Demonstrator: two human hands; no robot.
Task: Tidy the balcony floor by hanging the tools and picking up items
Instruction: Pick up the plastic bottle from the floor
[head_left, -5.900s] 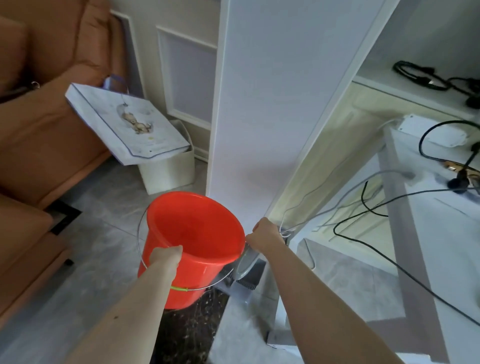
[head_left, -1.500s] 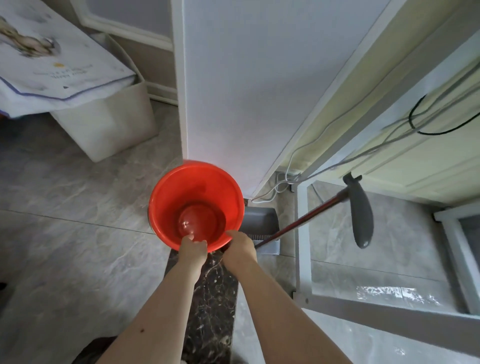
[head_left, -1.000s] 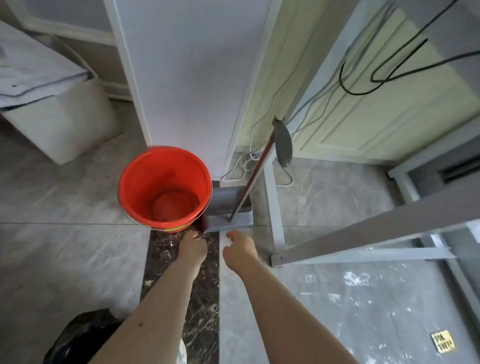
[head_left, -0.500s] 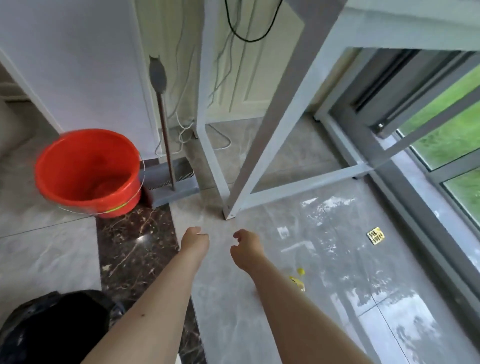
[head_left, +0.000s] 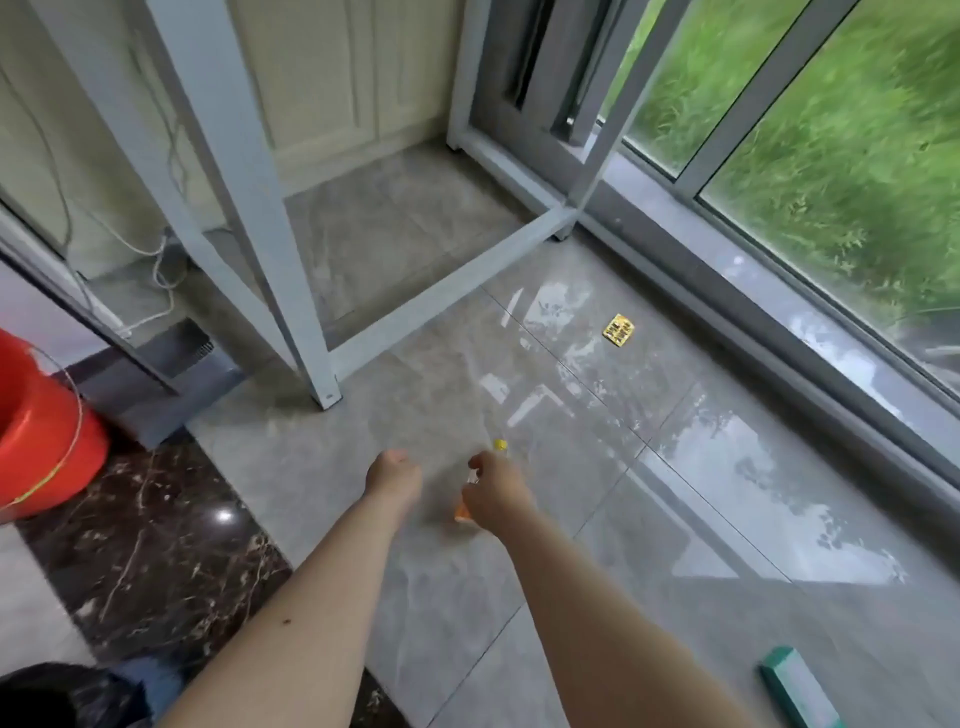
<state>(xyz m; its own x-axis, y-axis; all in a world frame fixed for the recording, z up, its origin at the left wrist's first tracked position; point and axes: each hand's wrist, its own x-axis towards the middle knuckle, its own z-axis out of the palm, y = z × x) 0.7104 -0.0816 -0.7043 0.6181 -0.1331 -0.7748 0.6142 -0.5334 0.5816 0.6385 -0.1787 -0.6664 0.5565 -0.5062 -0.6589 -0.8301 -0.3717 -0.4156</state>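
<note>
Both my hands hang over the grey floor tiles, holding nothing. My left hand (head_left: 393, 475) has its fingers loosely curled. My right hand (head_left: 496, 493) hovers over small litter: an orange scrap (head_left: 461, 513) peeks out at its lower left and a small yellow bit (head_left: 500, 445) lies just beyond its fingers. A yellow wrapper (head_left: 618, 329) lies farther off, toward the window. A green and white box (head_left: 797, 686) lies at the lower right. The red bucket (head_left: 36, 447) stands at the left edge with the grey dustpan (head_left: 156, 384) beside it.
A white metal rack frame (head_left: 291, 291) stands on the floor ahead, its near foot close to the dustpan. Sliding window tracks (head_left: 779, 312) run along the right. White cables (head_left: 156, 270) lie behind the rack. A black bag (head_left: 57, 696) sits at the lower left.
I set the bucket down beside the dustpan and let go. My view has swung right toward the window, and both hands have moved over the litter on the floor.
</note>
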